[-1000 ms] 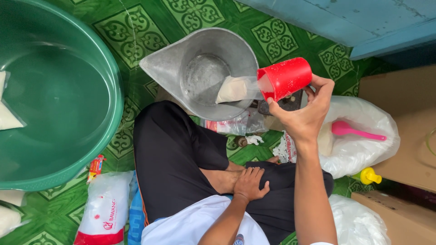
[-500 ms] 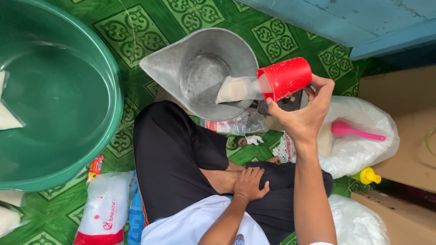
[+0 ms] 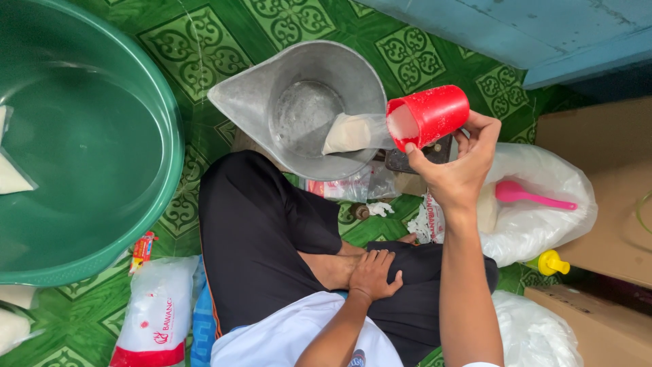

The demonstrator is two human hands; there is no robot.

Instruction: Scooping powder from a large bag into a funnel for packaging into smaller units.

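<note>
My right hand [image 3: 456,166] grips a red plastic cup [image 3: 429,115], tipped on its side with its mouth toward a metal funnel-shaped pan [image 3: 299,102]. The cup's mouth meets a small clear plastic bag [image 3: 353,133] holding white grains, which lies inside the pan's right rim. White grains show inside the cup. My left hand [image 3: 373,274] rests flat on my crossed legs in black trousers [image 3: 261,238], fingers loosely spread, holding nothing.
A large green basin [image 3: 88,136] fills the left, with filled bags at its edge. A white sack with a pink scoop [image 3: 533,196] lies to the right, beside a cardboard box [image 3: 611,190] and a yellow bottle cap [image 3: 553,262]. A printed white packet [image 3: 156,312] lies by my left knee.
The red cup has turned slightly, so its open mouth and the white grains inside show more. My left hand has stayed still.
</note>
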